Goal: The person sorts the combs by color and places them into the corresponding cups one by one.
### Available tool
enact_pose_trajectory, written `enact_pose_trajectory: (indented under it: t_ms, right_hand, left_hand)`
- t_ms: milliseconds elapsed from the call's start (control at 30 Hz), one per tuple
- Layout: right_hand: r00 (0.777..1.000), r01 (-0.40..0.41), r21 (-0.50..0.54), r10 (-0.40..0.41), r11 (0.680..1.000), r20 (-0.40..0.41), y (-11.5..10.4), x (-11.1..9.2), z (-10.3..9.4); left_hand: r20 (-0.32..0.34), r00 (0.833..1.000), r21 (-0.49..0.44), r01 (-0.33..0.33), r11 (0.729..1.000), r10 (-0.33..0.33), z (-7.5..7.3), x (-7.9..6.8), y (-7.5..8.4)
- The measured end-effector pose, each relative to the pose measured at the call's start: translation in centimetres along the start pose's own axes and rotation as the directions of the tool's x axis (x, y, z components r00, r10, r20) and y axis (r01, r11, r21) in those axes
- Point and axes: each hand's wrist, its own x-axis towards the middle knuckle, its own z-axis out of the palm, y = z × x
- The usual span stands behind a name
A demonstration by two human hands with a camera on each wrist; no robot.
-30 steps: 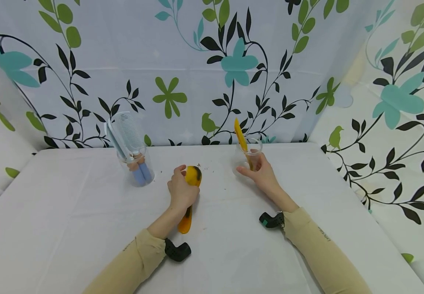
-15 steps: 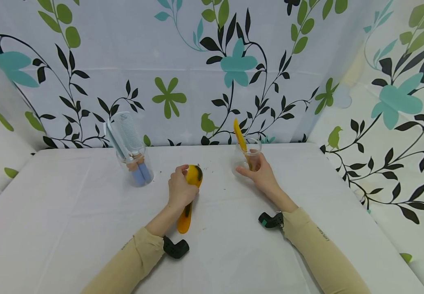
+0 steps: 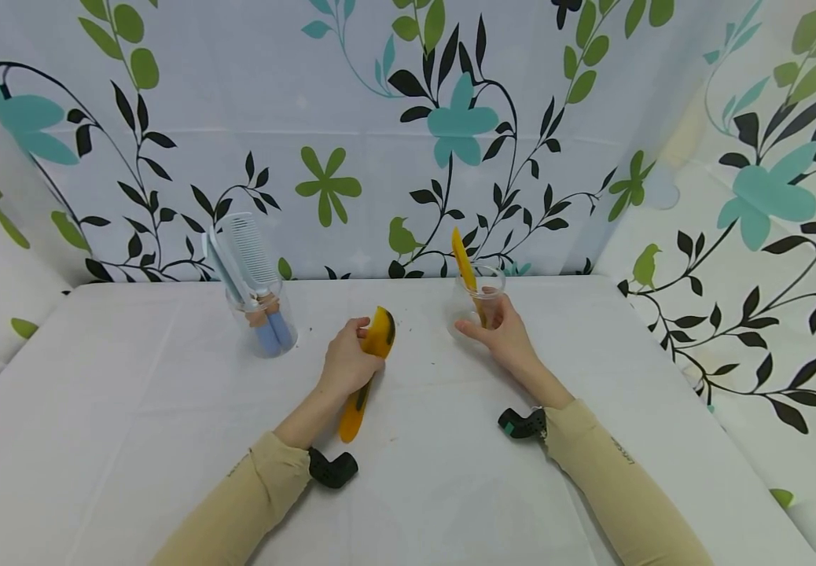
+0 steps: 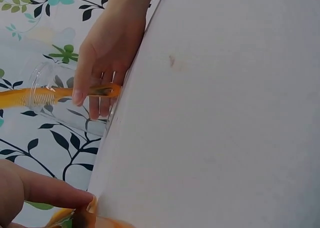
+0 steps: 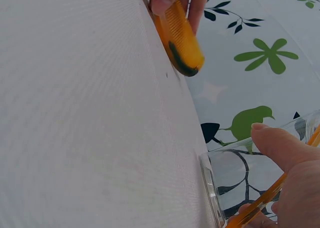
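My left hand [image 3: 344, 363] grips a yellow-and-black hairbrush [image 3: 380, 334] near the middle of the table. Its head points away from me and its orange handle slants back toward me. In the right wrist view, the rows of bristles on the hairbrush [image 5: 183, 35] face sideways between the fingers. Farther back on the right, my right hand [image 3: 505, 336] holds a clear glass jar [image 3: 491, 277] around its side, thumb to the left. A yellow comb [image 3: 463, 261] leans inside the jar, top sticking out; in the left wrist view the comb's teeth [image 4: 42, 96] show at the rim.
At the back left stands another clear jar [image 3: 288, 336] holding a pale blue comb [image 3: 248, 248] and other pale blue items. The white table [image 3: 132, 440] reaches back to a leaf-patterned curtain [image 3: 351, 86]. A faint brown mark [image 4: 172, 61] shows on the tabletop.
My left hand has turned the hairbrush, so its head now shows edge-on and sits slightly farther back. The right hand and the jar have stayed in place.
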Motion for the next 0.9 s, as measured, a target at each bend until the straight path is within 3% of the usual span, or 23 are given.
enact_pose_trajectory:
  t_ms: [133,233,667,900]
  right_hand:
    - [1.000,0.009,-0.006,-0.009,1.000,-0.010,0.2,0.0,0.0]
    - [1.000,0.015,0.006,-0.015,1.000,-0.022,2.0,1.1,0.1]
    - [0.999,0.025,-0.008,-0.025,1.000,-0.031,2.1,1.0,0.1]
    - [0.998,0.048,-0.008,-0.048,0.999,-0.029,2.2,1.1,0.1]
  left_hand:
    - [0.018,1.000,-0.001,-0.023,1.000,0.023,-0.3,0.1,-0.1]
    - [0.024,0.999,-0.016,-0.027,1.000,0.027,-0.5,0.1,-0.1]
    - [0.001,0.998,-0.086,-0.058,0.995,0.058,-0.8,0.3,0.1]
    - [0.025,1.000,-0.188,-0.010,0.982,0.015,-1.1,-0.1,1.2]
